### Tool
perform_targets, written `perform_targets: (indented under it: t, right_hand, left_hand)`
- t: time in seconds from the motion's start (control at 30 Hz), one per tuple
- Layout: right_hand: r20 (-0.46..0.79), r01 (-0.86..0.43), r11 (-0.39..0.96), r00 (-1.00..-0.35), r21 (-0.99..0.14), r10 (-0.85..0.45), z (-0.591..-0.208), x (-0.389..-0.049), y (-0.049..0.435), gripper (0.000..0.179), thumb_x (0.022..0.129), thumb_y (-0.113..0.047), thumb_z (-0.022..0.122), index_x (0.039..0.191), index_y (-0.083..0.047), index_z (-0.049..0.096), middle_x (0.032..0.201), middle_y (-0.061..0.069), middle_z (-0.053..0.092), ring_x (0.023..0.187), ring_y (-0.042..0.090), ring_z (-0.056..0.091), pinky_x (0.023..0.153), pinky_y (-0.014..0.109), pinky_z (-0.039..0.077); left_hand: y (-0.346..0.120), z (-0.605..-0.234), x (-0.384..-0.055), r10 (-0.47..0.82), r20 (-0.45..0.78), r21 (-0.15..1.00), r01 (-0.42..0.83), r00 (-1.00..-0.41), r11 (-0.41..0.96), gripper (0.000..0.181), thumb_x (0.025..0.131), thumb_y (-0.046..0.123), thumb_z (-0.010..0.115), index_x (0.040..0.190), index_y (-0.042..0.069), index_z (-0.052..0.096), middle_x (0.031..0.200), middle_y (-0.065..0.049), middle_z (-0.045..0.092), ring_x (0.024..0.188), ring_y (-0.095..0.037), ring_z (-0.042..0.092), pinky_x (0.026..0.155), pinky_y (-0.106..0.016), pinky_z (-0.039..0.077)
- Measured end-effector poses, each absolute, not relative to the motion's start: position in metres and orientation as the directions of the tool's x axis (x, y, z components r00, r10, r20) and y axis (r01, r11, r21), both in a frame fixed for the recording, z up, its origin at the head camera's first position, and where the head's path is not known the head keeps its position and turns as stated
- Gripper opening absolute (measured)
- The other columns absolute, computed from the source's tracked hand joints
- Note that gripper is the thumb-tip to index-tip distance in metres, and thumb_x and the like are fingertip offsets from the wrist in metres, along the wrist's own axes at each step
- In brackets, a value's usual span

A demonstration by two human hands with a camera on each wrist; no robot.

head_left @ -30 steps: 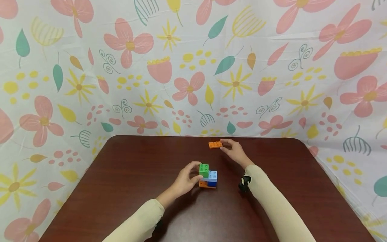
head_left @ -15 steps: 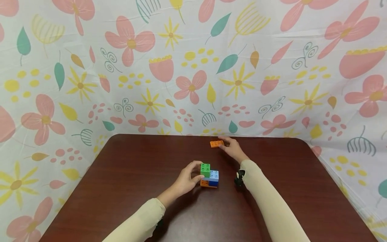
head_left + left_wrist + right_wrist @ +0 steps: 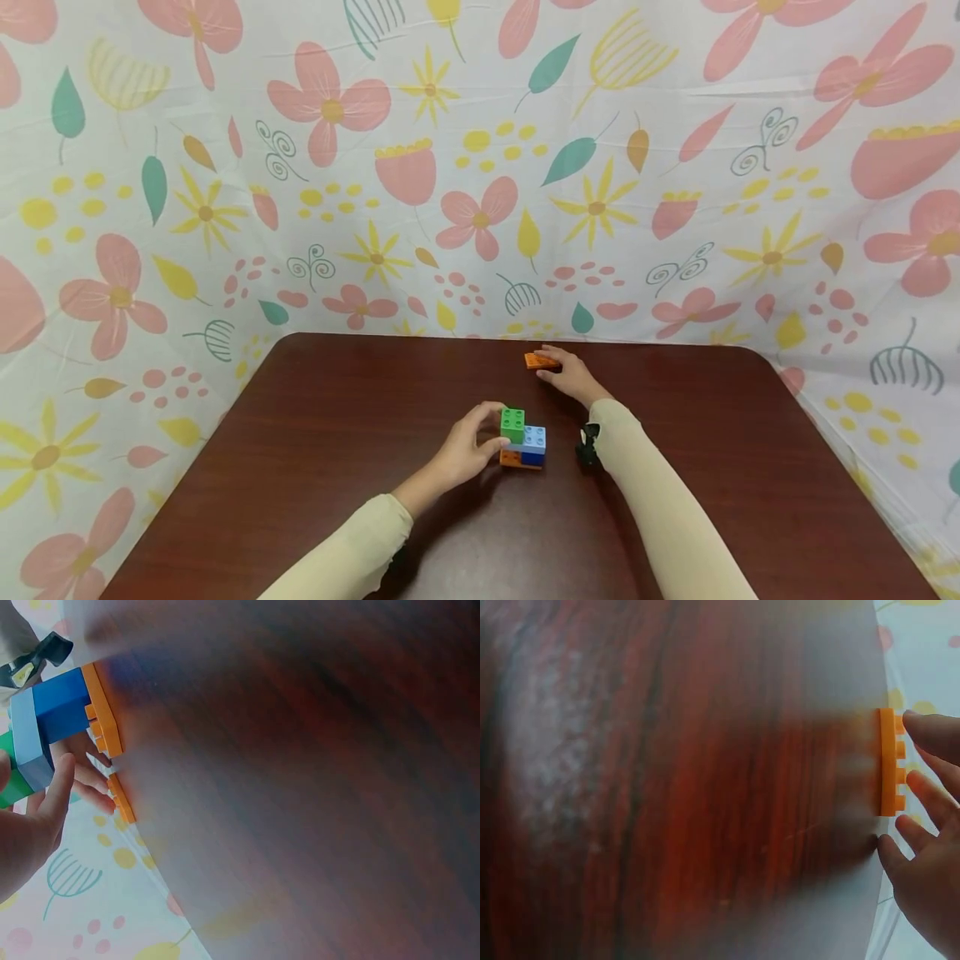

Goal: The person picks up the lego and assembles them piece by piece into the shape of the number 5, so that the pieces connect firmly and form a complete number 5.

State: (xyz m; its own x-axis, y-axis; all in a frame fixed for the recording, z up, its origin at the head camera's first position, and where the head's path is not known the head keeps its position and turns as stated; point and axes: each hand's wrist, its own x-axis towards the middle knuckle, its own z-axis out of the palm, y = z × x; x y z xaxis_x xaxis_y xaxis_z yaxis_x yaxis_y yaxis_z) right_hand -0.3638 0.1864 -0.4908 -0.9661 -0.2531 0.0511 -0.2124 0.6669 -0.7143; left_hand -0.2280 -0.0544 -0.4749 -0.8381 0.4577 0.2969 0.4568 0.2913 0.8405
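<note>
In the head view, my left hand grips the small stack at its left side, finger and thumb on the green block. Below the green block is a light blue block, then a dark blue block and an orange flat brick at the bottom. My right hand reaches over a second orange flat brick near the table's far edge. In the right wrist view, fairly straight fingertips touch or hover just over this brick's studs, and one fingertip lies beyond its end.
The dark wooden table has rounded far corners. A flower-printed cloth hangs behind and at both sides. A black wrist device sits at the right sleeve.
My right hand has moved from the right side of the far orange brick to over its top, covering part of it. My left hand stays on the stack.
</note>
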Motion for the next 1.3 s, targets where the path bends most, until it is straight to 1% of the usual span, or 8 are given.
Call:
perform_targets:
  t: [0.17, 0.27, 0.47, 0.67, 0.83, 0.97, 1.13, 1.3]
  right_hand:
    - [0.058, -0.23, 0.68, -0.962, -0.696, -0.266, -0.4947, -0.364, 0.1876, 0.045, 0.095, -0.011, 0.061, 0.138, -0.002, 0.051, 0.15, 0.02, 0.034, 0.138, 0.042, 0.027, 0.11, 0.057, 0.025]
    - [0.067, -0.23, 0.681, -0.964, -0.695, -0.258, -0.4962, -0.3647, 0.1874, 0.043, 0.095, -0.01, 0.061, 0.135, -0.001, 0.053, 0.148, 0.02, 0.037, 0.136, 0.042, 0.031, 0.109, 0.056, 0.027]
    - [0.084, -0.231, 0.692, -0.967, -0.684, -0.24, -0.4952, -0.3646, 0.187, 0.035, 0.093, -0.006, 0.063, 0.127, 0.001, 0.061, 0.139, 0.021, 0.044, 0.129, 0.042, 0.04, 0.106, 0.055, 0.033]
    - [0.099, -0.234, 0.7, -0.969, -0.675, -0.228, -0.4937, -0.362, 0.1897, 0.027, 0.09, -0.002, 0.065, 0.117, 0.0, 0.068, 0.13, 0.021, 0.05, 0.123, 0.042, 0.044, 0.103, 0.054, 0.036]
    - [0.115, -0.24, 0.698, -0.968, -0.675, -0.222, -0.4952, -0.3599, 0.1924, 0.024, 0.088, -0.001, 0.068, 0.111, -0.002, 0.071, 0.122, 0.02, 0.055, 0.118, 0.04, 0.046, 0.101, 0.054, 0.038]
    - [0.11, -0.22, 0.695, -0.974, -0.685, -0.2, -0.4981, -0.3587, 0.1945, 0.021, 0.087, -0.002, 0.069, 0.108, -0.004, 0.072, 0.119, 0.019, 0.057, 0.116, 0.038, 0.048, 0.101, 0.053, 0.04]
    - [0.126, -0.228, 0.689, -0.972, -0.688, -0.196, -0.4994, -0.3574, 0.1944, 0.021, 0.087, -0.003, 0.07, 0.107, -0.005, 0.072, 0.116, 0.017, 0.059, 0.114, 0.037, 0.049, 0.1, 0.051, 0.04]
    - [0.145, -0.245, 0.688, -0.969, -0.683, -0.201, -0.4955, -0.3564, 0.193, 0.021, 0.087, -0.004, 0.07, 0.108, -0.005, 0.072, 0.117, 0.017, 0.059, 0.114, 0.036, 0.05, 0.1, 0.051, 0.04]
  left_hand:
    - [-0.0545, -0.4745, -0.2284, 0.46, 0.279, 0.841, 0.446, -0.843, 0.307, 0.039, 0.091, 0.001, 0.063, 0.127, 0.007, 0.05, 0.113, -0.01, 0.059, 0.105, -0.025, 0.061, 0.09, -0.034, 0.051]
    - [-0.0546, -0.4748, -0.2285, 0.459, 0.277, 0.839, 0.446, -0.844, 0.313, 0.039, 0.091, 0.001, 0.064, 0.127, 0.007, 0.05, 0.113, -0.01, 0.059, 0.105, -0.024, 0.061, 0.09, -0.031, 0.051]
    - [-0.0549, -0.4753, -0.2282, 0.459, 0.27, 0.841, 0.44, -0.846, 0.316, 0.04, 0.091, 0.002, 0.063, 0.129, 0.008, 0.05, 0.114, -0.008, 0.059, 0.106, -0.023, 0.061, 0.089, -0.03, 0.05]
    - [-0.0547, -0.476, -0.2281, 0.455, 0.272, 0.839, 0.441, -0.848, 0.319, 0.04, 0.091, 0.002, 0.063, 0.128, 0.009, 0.05, 0.115, -0.008, 0.06, 0.106, -0.023, 0.061, 0.089, -0.029, 0.05]
    - [-0.0547, -0.4765, -0.2276, 0.455, 0.275, 0.837, 0.444, -0.847, 0.32, 0.039, 0.091, 0.002, 0.063, 0.128, 0.008, 0.05, 0.115, -0.009, 0.059, 0.105, -0.024, 0.061, 0.089, -0.031, 0.051]
    - [-0.0541, -0.4764, -0.2265, 0.456, 0.265, 0.844, 0.433, -0.85, 0.317, 0.039, 0.092, 0.002, 0.063, 0.128, 0.009, 0.05, 0.115, -0.011, 0.059, 0.106, -0.025, 0.061, 0.09, -0.035, 0.051]
    - [-0.0533, -0.4771, -0.227, 0.453, 0.275, 0.846, 0.437, -0.848, 0.306, 0.038, 0.091, 0.002, 0.063, 0.127, 0.008, 0.051, 0.114, -0.012, 0.06, 0.105, -0.027, 0.061, 0.09, -0.037, 0.051]
    - [-0.0528, -0.4764, -0.2267, 0.446, 0.288, 0.853, 0.439, -0.848, 0.284, 0.039, 0.091, -0.001, 0.063, 0.128, 0.005, 0.05, 0.113, -0.015, 0.06, 0.105, -0.031, 0.06, 0.09, -0.043, 0.05]
